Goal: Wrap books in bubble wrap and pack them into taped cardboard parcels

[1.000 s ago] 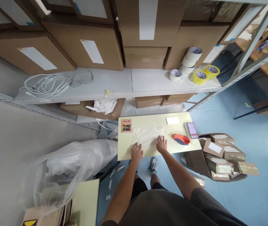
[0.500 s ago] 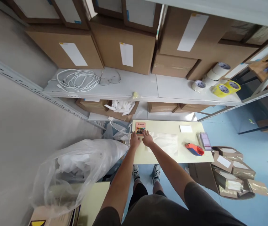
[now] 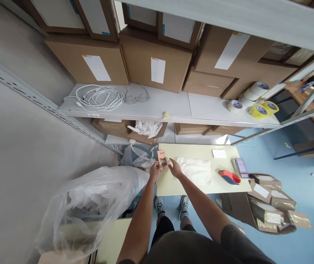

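A small salmon-coloured book (image 3: 162, 158) with a dark picture on its cover is tilted at the left end of the pale yellow table (image 3: 170, 187). My left hand (image 3: 155, 171) is closed on the book's lower left corner. Just off its right edge is my right hand (image 3: 174, 168), its fingers apart and holding nothing; whether a fingertip touches the book I cannot tell. Beside my right hand, a thin white sheet or bag (image 3: 195, 170) lies flat on the table.
On the table's right are a red-and-blue tape dispenser (image 3: 230, 177), a white card stack (image 3: 219, 153) and a blurred purple item (image 3: 241, 167). An open carton of parcels (image 3: 236, 209) stands at right. A clear plastic bag (image 3: 101, 190) bulges at left. Shelving (image 3: 170, 101) rises behind.
The book, which lay flat under both hands, is now tilted in my left hand. My right hand has come away from it to the right. The camera view has shifted slightly.
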Available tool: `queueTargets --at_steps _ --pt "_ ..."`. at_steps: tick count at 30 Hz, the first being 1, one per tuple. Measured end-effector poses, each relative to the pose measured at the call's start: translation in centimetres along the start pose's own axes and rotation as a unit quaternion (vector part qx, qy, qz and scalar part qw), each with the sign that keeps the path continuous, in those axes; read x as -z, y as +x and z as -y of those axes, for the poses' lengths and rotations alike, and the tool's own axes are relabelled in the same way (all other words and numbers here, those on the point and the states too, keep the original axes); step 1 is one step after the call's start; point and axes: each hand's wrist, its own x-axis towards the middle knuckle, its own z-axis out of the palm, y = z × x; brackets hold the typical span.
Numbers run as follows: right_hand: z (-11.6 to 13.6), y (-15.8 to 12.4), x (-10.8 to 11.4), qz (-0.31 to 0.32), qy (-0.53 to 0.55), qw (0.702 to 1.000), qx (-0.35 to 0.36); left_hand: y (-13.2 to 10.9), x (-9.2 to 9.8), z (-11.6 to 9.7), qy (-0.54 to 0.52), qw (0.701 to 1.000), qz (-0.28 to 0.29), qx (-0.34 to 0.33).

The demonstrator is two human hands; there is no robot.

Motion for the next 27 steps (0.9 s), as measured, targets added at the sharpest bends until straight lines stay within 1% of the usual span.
queueTargets --at_steps 1,3,6,7,9,10,11,13,14,16,18,19,21,22,24,26,27 --pt "-0.4 -0.4 0.4 -0.031 0.046 0.998 -0.02 -0.7 -0.5 -0.1 0.0 1.0 0.012 -0.007" --pt "-1.6 -1.7 1.4 -0.074 0.145 0.986 -0.044 -2.0 -1.9 -0.5 -0.016 0.998 0.057 -0.021" --pt "-4.2 -4.4 3.2 -0.14 0.275 0.949 -0.069 -3.8 -4.8 -0.9 -0.037 0.989 0.142 -0.031" --pt "-5.2 -5.4 3.8 -0.168 0.307 0.932 -0.09 -4.3 -5.9 -0.9 -0.026 0.987 0.156 -0.031" --pt "-7.0 -7.1 4.9 -0.213 0.341 0.905 -0.138 -5.0 -8.0 -0.5 0.024 0.987 0.16 -0.021" --pt "-7.8 -7.7 5.3 -0.223 0.339 0.9 -0.159 -5.2 -8.9 -0.2 0.055 0.986 0.156 -0.011" --pt "-8.5 -8.0 5.7 -0.225 0.326 0.901 -0.176 -5.3 -9.7 0.4 0.086 0.985 0.15 0.0" --pt "-9.5 -8.0 6.2 -0.204 0.275 0.918 -0.201 -5.3 -10.6 1.6 0.147 0.981 0.128 0.014" --pt "-9.8 -7.7 6.4 -0.188 0.241 0.928 -0.212 -5.1 -10.8 2.3 0.18 0.978 0.107 0.016" --pt "-10.3 -7.0 6.6 -0.16 0.166 0.945 -0.233 -4.7 -10.8 3.6 0.254 0.966 0.052 0.018" --pt "-10.6 -6.3 6.5 -0.146 0.096 0.956 -0.236 -4.3 -10.6 4.4 0.32 0.947 0.007 0.029" --pt "-10.7 -6.2 6.4 -0.14 0.071 0.962 -0.224 -4.1 -10.5 4.7 0.342 0.939 -0.005 0.035" --pt "-10.8 -6.1 5.9 -0.118 0.048 0.976 -0.176 -3.7 -10.8 4.8 0.364 0.93 -0.021 0.043" --pt "-10.8 -6.1 5.6 -0.097 0.044 0.984 -0.145 -3.6 -11.1 4.8 0.367 0.929 -0.027 0.048" --pt "-10.7 -6.2 4.6 -0.037 0.031 0.994 -0.096 -3.2 -12.0 4.6 0.362 0.929 -0.037 0.067" --pt "-10.7 -6.2 3.6 0.02 0.008 0.997 -0.07 -2.7 -12.9 4.5 0.352 0.931 -0.042 0.089" --pt "-10.8 -6.1 3.2 0.036 -0.002 0.997 -0.064 -2.5 -13.3 4.5 0.35 0.931 -0.044 0.096"
